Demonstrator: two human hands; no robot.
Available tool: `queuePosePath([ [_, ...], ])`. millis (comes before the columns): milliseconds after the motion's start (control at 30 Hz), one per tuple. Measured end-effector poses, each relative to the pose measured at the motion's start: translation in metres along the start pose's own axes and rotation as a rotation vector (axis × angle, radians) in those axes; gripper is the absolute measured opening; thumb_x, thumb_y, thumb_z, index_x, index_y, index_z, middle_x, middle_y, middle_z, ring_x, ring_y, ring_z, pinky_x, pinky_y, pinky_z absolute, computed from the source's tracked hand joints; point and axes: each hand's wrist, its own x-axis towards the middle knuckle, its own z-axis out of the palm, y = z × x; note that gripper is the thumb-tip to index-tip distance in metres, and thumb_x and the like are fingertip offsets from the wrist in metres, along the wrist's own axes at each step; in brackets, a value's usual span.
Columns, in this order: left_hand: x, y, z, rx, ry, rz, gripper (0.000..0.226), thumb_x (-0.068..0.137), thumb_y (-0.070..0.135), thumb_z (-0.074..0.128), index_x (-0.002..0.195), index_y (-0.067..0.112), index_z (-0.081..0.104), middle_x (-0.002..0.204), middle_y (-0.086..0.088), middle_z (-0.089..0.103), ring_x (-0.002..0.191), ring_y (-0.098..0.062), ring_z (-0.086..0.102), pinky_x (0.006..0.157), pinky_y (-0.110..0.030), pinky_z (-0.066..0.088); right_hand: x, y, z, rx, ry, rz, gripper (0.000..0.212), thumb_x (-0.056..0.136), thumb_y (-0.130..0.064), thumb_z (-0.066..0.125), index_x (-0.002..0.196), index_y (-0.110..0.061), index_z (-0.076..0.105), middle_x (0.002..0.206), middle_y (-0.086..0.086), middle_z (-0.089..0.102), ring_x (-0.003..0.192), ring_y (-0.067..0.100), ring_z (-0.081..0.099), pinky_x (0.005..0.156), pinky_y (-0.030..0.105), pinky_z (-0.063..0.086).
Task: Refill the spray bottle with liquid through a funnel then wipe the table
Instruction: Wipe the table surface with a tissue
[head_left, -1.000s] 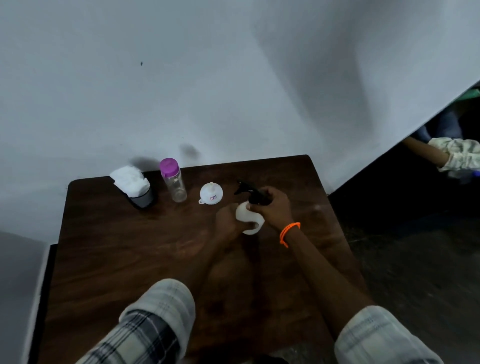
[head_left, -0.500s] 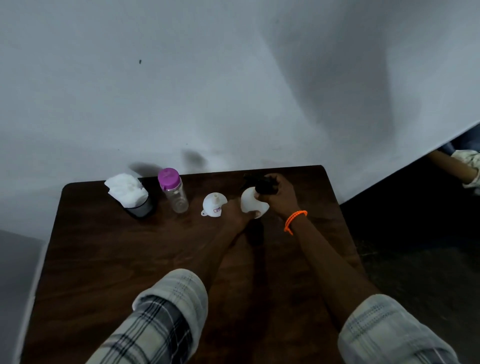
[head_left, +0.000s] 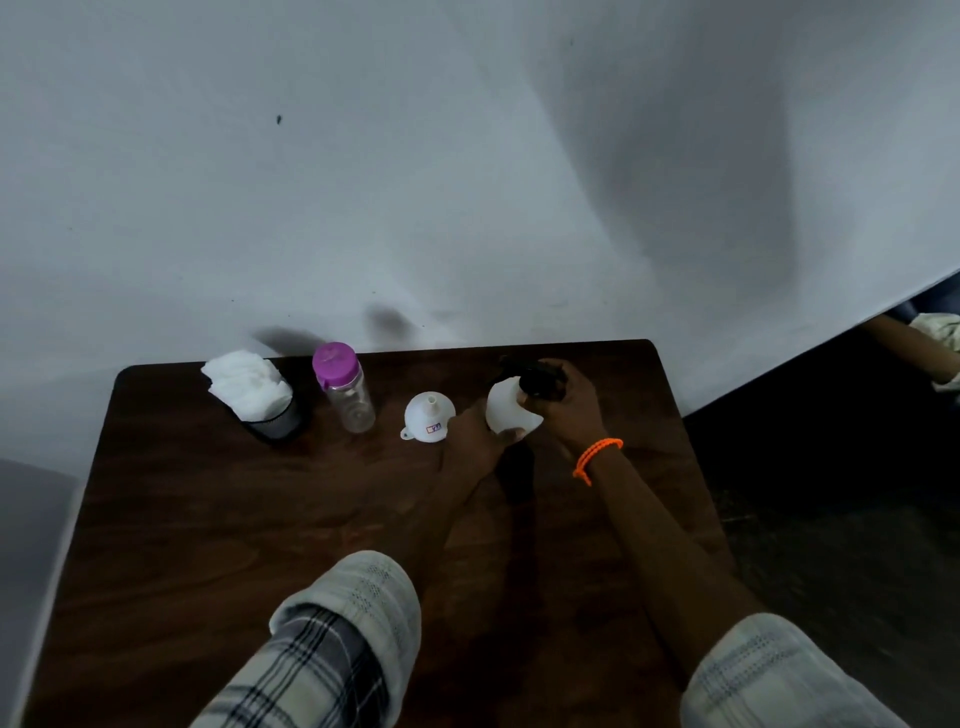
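The white spray bottle (head_left: 508, 410) stands toward the far right of the dark wooden worktop (head_left: 218, 519), held between both hands. The left hand (head_left: 475, 441) wraps the lower body from the near-left side, its grip closed on the bottle; only the back of the hand and a fingertip or two show, and the bottle's base is hidden behind it. The right hand (head_left: 563, 402) closes over the black spray head (head_left: 530, 376), covering most of it, so only a dark nozzle tip pokes out to the left. Whether the head is screwed on or already loose cannot be told. An orange bracelet (head_left: 596, 457) circles the right wrist.

Just left of the bottle a white funnel (head_left: 428, 418) rests wide mouth down, spout up, with a small label on its side too small to read. Farther left stands a clear bottle with a purple cap (head_left: 343, 387); the dim light makes its liquid level hard to judge. At the far left a dark holder (head_left: 275, 421) carries a wad of white tissue (head_left: 247, 379).

Plaid sleeves (head_left: 337, 639) are cut off by the bottom edge. At the right edge, another person's forearm (head_left: 914, 343) is partly visible in shadow.
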Motion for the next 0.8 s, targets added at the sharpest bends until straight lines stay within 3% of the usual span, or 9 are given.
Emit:
queuePosePath([
  [133, -0.022, 0.012, -0.016, -0.071, 0.02, -0.014, 0.037, 0.076, 0.038, 0.086, 0.104, 0.022, 0.066, 0.098, 0.007, 0.073, 0.093, -0.015, 0.07, 0.081, -0.035, 0.059, -0.012, 0.006, 0.011, -0.013, 0.119, -0.009, 0.063, 0.068, 0.01, 0.085, 0.123, -0.009, 0.061, 0.114, -0.008, 0.064, 0.105, -0.001, 0.062, 0.085, 0.012, 0.051],
  [200, -0.034, 0.01, -0.029, -0.131, 0.054, -0.089, 0.036, 0.079, 0.041, 0.084, 0.1, 0.02, 0.064, 0.1, 0.008, 0.071, 0.092, -0.011, 0.068, 0.08, -0.031, 0.058, -0.029, 0.009, 0.022, 0.089, 0.253, 0.087, 0.06, 0.072, 0.008, 0.084, 0.126, -0.005, 0.06, 0.118, 0.0, 0.064, 0.106, 0.008, 0.063, 0.085, 0.015, 0.051],
  [300, -0.052, -0.01, -0.051, -0.113, 0.144, -0.119, 0.03, 0.082, 0.054, 0.076, 0.077, 0.027, 0.065, 0.077, 0.006, 0.07, 0.075, -0.007, 0.067, 0.08, -0.04, 0.059, -0.058, 0.014, 0.046, 0.141, 0.463, 0.207, 0.039, 0.076, -0.002, 0.083, 0.11, -0.005, 0.064, 0.105, 0.01, 0.068, 0.099, 0.025, 0.065, 0.09, 0.04, 0.056],
  [367, -0.067, -0.026, -0.073, -0.162, 0.244, -0.12, 0.031, 0.084, 0.054, 0.074, 0.074, 0.026, 0.07, 0.072, 0.006, 0.072, 0.073, -0.006, 0.069, 0.076, -0.04, 0.059, -0.076, 0.019, 0.068, 0.145, 0.476, 0.301, 0.024, 0.079, -0.004, 0.081, 0.096, -0.007, 0.064, 0.092, 0.009, 0.066, 0.094, 0.03, 0.065, 0.095, 0.049, 0.054],
  [500, -0.096, -0.031, -0.134, -0.134, 0.486, -0.219, 0.025, 0.088, 0.05, 0.072, 0.092, 0.026, 0.078, 0.081, 0.008, 0.076, 0.082, -0.004, 0.071, 0.081, -0.028, 0.055, -0.111, 0.025, 0.13, 0.151, 0.294, 0.455, 0.021, 0.081, -0.009, 0.082, 0.08, -0.024, 0.066, 0.09, 0.008, 0.071, 0.088, 0.029, 0.07, 0.086, 0.053, 0.059],
  [600, -0.108, -0.036, -0.183, -0.131, 0.611, -0.226, 0.02, 0.091, 0.045, 0.071, 0.094, 0.027, 0.078, 0.083, 0.007, 0.076, 0.082, -0.006, 0.07, 0.078, -0.024, 0.052, -0.128, 0.002, 0.179, 0.2, 0.141, 0.475, 0.019, 0.085, -0.003, 0.077, 0.08, -0.017, 0.065, 0.087, 0.02, 0.072, 0.069, 0.023, 0.065, 0.069, 0.043, 0.06],
  [667, -0.113, -0.04, -0.212, -0.146, 0.689, -0.193, 0.014, 0.091, 0.039, 0.072, 0.091, 0.026, 0.078, 0.083, 0.01, 0.075, 0.083, -0.004, 0.07, 0.077, -0.021, 0.052, -0.133, -0.018, 0.211, 0.228, 0.032, 0.462, 0.014, 0.088, -0.003, 0.074, 0.08, -0.012, 0.066, 0.076, 0.017, 0.068, 0.062, 0.021, 0.061, 0.058, 0.035, 0.055],
  [800, -0.115, -0.041, -0.254, -0.113, 0.75, -0.135, 0.009, 0.09, 0.032, 0.074, 0.091, 0.023, 0.077, 0.085, 0.013, 0.074, 0.083, 0.003, 0.067, 0.071, -0.006, 0.045, -0.13, -0.056, 0.26, 0.281, -0.148, 0.426, 0.009, 0.091, -0.014, 0.075, 0.086, -0.008, 0.071, 0.072, 0.011, 0.069, 0.065, 0.019, 0.064, 0.058, 0.029, 0.056],
])
